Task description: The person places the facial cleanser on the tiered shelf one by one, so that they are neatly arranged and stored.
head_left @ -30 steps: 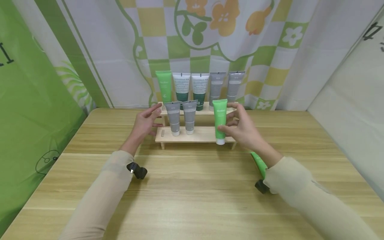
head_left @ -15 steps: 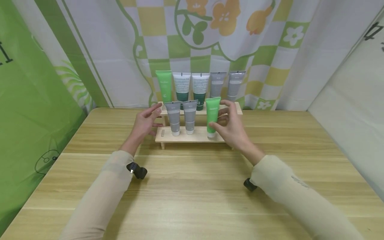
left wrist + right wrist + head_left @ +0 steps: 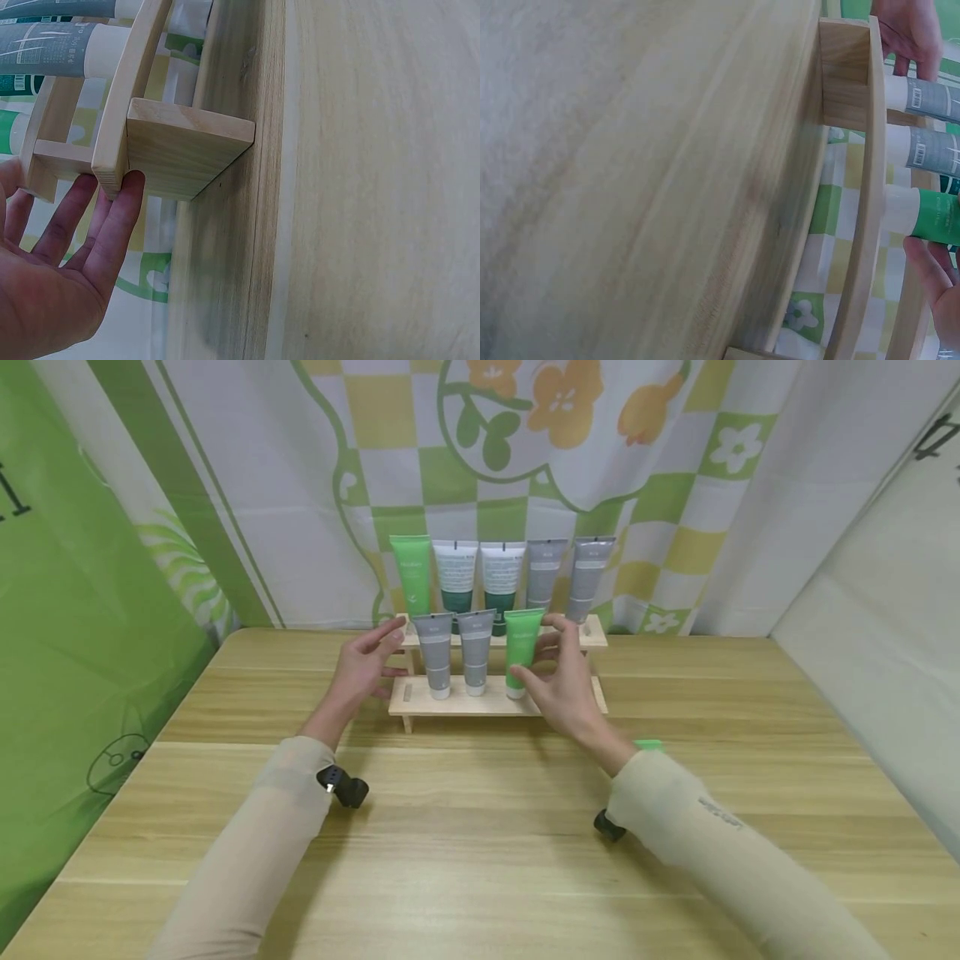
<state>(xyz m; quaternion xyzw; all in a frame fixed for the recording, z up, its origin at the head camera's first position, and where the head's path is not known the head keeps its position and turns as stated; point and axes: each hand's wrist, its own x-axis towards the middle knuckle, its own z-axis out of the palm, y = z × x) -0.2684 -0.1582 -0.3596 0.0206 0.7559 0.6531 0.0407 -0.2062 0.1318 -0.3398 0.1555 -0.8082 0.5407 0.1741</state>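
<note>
My right hand (image 3: 564, 689) pinches a green squeeze tube (image 3: 523, 639) between thumb and fingers. The tube stands upright, its white cap (image 3: 901, 210) down at the lower shelf (image 3: 468, 706) of a two-tier wooden rack. To its left on that shelf are two grey tubes (image 3: 475, 652). My left hand (image 3: 358, 668) is at the rack's left end; in the left wrist view its extended fingertips (image 3: 133, 187) touch the shelf end. On the upper tier stand a green tube (image 3: 412, 572), two white-and-dark-green tubes (image 3: 455, 568) and two grey tubes (image 3: 591, 568).
Another green tube (image 3: 648, 745) lies on the wooden table (image 3: 450, 860), mostly hidden by my right sleeve. A patterned curtain (image 3: 450, 485) hangs directly behind the rack. Green cloth (image 3: 67, 635) is at the left, a white wall or cloth (image 3: 885, 568) at the right.
My right hand has carried the green tube leftward, from the lower shelf's right end to beside the two grey tubes, and set its cap back against the shelf. The left hand stays put.
</note>
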